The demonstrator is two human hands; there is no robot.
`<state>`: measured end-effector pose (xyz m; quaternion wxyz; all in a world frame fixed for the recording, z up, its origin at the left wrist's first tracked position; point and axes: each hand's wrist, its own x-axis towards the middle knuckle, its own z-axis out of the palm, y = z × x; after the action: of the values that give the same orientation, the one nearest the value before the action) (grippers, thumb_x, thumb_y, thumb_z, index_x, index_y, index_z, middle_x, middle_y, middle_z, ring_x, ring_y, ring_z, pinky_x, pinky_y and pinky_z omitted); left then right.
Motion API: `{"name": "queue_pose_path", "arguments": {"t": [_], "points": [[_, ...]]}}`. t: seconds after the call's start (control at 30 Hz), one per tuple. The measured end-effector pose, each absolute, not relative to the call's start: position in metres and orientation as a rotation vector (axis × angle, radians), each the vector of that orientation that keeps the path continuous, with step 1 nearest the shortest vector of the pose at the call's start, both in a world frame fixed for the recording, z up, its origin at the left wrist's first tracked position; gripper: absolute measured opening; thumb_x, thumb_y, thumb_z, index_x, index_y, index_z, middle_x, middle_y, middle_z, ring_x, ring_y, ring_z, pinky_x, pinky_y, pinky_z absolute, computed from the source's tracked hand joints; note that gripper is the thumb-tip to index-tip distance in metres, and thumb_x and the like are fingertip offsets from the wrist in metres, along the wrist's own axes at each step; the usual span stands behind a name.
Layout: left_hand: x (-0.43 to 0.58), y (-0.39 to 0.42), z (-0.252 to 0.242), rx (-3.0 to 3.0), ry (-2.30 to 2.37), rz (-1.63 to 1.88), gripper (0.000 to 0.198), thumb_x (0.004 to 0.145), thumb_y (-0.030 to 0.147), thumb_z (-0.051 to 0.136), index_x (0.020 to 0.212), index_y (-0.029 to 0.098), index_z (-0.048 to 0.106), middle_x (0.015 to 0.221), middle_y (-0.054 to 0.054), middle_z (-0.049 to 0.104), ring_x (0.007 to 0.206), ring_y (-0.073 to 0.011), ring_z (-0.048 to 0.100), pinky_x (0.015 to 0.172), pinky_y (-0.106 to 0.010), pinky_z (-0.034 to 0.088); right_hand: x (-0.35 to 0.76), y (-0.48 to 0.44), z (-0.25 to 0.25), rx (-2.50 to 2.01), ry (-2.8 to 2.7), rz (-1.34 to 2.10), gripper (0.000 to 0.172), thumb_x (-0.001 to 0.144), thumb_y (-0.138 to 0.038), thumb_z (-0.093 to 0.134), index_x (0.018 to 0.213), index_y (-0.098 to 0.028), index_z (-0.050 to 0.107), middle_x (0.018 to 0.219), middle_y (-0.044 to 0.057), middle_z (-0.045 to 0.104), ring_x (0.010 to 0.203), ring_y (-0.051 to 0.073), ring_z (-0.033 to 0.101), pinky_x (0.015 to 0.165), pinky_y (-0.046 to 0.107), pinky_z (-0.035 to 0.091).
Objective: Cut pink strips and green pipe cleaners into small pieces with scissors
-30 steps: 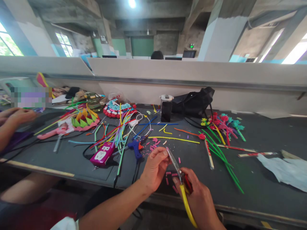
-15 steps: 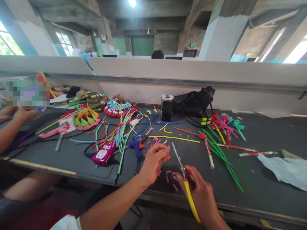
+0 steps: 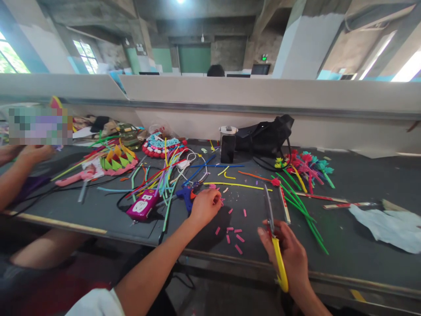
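Note:
My right hand (image 3: pixel 291 252) grips a pair of scissors (image 3: pixel 279 263) with yellow handles, the blades pointing away from me and looking closed. To its left, my left hand (image 3: pixel 205 207) is low over the table with its fingers curled together. Pink bits lie right at those fingertips, but whatever is between the fingers is hidden. Several short cut pieces of pink fuzzy stem (image 3: pixel 240 238) are scattered between my hands. Just behind my left hand is a small heap of pink pieces (image 3: pixel 213 186). A blue glue gun (image 3: pixel 187 197) touches or nearly touches that hand's left side.
Left of me lie a magenta box (image 3: pixel 143 205) and a bundle of coloured pipe cleaners (image 3: pixel 169 175). Green stems (image 3: pixel 304 213) and fuzzy flowers (image 3: pixel 305 169) are at right. A phone (image 3: pixel 228 149) leans on a bottle by a black bag (image 3: pixel 263 138). Another person's hands (image 3: pixel 36 153) work far left.
My right hand has carried the scissors to the right, away from my left hand. My left hand has shifted slightly left. The pink pieces between them are more exposed.

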<state>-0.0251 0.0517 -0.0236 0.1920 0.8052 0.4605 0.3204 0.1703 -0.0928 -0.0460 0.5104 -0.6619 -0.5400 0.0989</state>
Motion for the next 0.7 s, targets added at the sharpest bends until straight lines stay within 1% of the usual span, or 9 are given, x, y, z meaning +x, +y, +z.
{"name": "queue_pose_path", "arguments": {"t": [0.1, 0.2, 0.3, 0.4, 0.5, 0.63, 0.7], "points": [[-0.021, 0.047, -0.027, 2.384, 1.287, 0.875, 0.022, 0.075, 0.009, 0.052, 0.088, 0.019, 0.066, 0.087, -0.006, 0.067, 0.079, -0.0185, 0.060, 0.074, -0.030, 0.040, 0.173, -0.094, -0.047, -1.602, -1.284, 0.246, 0.033, 0.081, -0.049, 0.063, 0.097, -0.020, 0.062, 0.069, 0.000, 0.067, 0.052, 0.013, 0.062, 0.048, 0.021, 0.047], [-0.017, 0.042, -0.029, 2.458, 1.162, 0.824, 0.017, 0.078, 0.012, 0.053, 0.083, 0.020, 0.066, 0.085, -0.005, 0.067, 0.082, -0.0192, 0.060, 0.077, -0.030, 0.040, 0.175, -0.096, -0.047, -1.610, -1.278, 0.235, 0.034, 0.080, -0.049, 0.063, 0.097, -0.020, 0.062, 0.069, 0.000, 0.066, 0.047, 0.012, 0.058, 0.044, 0.021, 0.045], [-0.011, 0.037, -0.031, 2.480, 1.060, 0.788, 0.014, 0.079, 0.015, 0.055, 0.080, 0.021, 0.068, 0.082, -0.005, 0.066, 0.081, -0.0194, 0.059, 0.078, -0.031, 0.039, 0.176, -0.097, -0.048, -1.606, -1.256, 0.304, 0.034, 0.080, -0.048, 0.063, 0.098, -0.019, 0.062, 0.070, 0.000, 0.066, 0.044, 0.010, 0.055, 0.040, 0.020, 0.042], [-0.002, 0.032, -0.033, 2.518, 0.984, 0.829, 0.014, 0.081, 0.018, 0.056, 0.081, 0.022, 0.069, 0.081, -0.006, 0.065, 0.080, -0.0196, 0.059, 0.076, -0.030, 0.038, 0.175, -0.097, -0.048, -1.569, -1.227, 0.402, 0.035, 0.079, -0.047, 0.065, 0.100, -0.020, 0.061, 0.068, -0.001, 0.064, 0.040, 0.009, 0.050, 0.040, 0.020, 0.042], [0.009, 0.026, -0.034, 2.558, 0.969, 0.826, 0.014, 0.084, 0.025, 0.057, 0.081, 0.022, 0.069, 0.078, -0.006, 0.064, 0.076, -0.0186, 0.058, 0.072, -0.029, 0.037, 0.175, -0.095, -0.045, -1.520, -1.203, 0.465, 0.035, 0.079, -0.046, 0.066, 0.102, -0.020, 0.060, 0.062, -0.005, 0.059, 0.038, 0.008, 0.045, 0.041, 0.020, 0.042], [0.028, 0.023, -0.035, 2.567, 1.102, 0.635, 0.024, 0.084, 0.039, 0.057, 0.076, 0.020, 0.068, 0.073, -0.005, 0.063, 0.070, -0.0178, 0.057, 0.065, -0.028, 0.037, 0.176, -0.094, -0.042, -1.508, -1.190, 0.475, 0.035, 0.080, -0.046, 0.065, 0.103, -0.020, 0.060, 0.056, -0.007, 0.053, 0.041, 0.009, 0.048, 0.042, 0.020, 0.044], [0.038, 0.023, -0.034, 2.586, 1.191, 0.548, 0.027, 0.082, 0.043, 0.058, 0.075, 0.019, 0.068, 0.075, -0.006, 0.064, 0.072, -0.0199, 0.059, 0.068, -0.029, 0.039, 0.178, -0.094, -0.040, -1.506, -1.197, 0.461, 0.036, 0.081, -0.047, 0.063, 0.103, -0.019, 0.060, 0.056, -0.006, 0.054, 0.040, 0.010, 0.049, 0.041, 0.020, 0.044]]}}
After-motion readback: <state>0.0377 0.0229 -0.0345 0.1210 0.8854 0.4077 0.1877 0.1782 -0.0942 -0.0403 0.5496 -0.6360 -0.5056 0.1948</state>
